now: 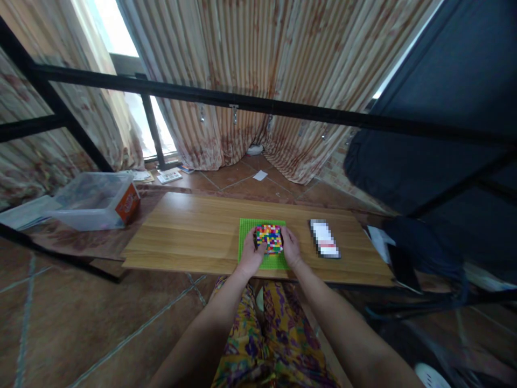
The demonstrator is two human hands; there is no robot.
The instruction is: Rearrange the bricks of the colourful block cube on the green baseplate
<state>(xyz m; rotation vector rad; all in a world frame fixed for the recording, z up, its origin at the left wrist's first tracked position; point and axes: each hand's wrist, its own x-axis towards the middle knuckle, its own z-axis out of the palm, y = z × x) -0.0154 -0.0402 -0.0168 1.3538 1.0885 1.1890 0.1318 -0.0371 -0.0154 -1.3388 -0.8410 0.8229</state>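
Note:
Between my two hands is a block of many-coloured building bricks (270,237), over a green baseplate (246,227). My left hand (252,252) grips the block's left side, its thumb lying along the near left part of the top. Against the right side presses my right hand (291,247), fingers along the edge. Part of the baseplate is hidden under the bricks and hands. Whether the block rests on the plate or is held just above it, I cannot tell.
The wooden board (186,231) carries the baseplate and a phone (324,238) to the right. A clear plastic box (92,202) stands at the left. A black metal bar (242,102) crosses beyond the board, in front of striped curtains (242,48). A dark tablet-like slab (403,267) lies at the right.

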